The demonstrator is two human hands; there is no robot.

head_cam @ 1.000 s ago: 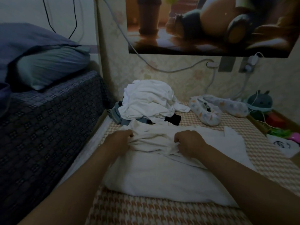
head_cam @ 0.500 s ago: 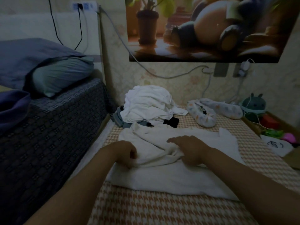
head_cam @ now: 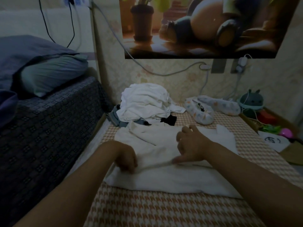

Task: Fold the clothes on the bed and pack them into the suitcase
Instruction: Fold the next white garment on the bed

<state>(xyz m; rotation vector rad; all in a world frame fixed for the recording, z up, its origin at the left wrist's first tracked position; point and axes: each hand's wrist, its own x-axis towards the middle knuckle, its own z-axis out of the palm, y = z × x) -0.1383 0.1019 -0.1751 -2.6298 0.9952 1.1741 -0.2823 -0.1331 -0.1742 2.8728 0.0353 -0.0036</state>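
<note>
A white garment lies partly folded on the checked bed. The left hand is at the garment's left side, its fingers curled and pinching the fold. The right hand rests on the garment's middle, fingers loosely spread and holding nothing, thumb along the fold. A pile of clothes sits just behind the garment.
</note>
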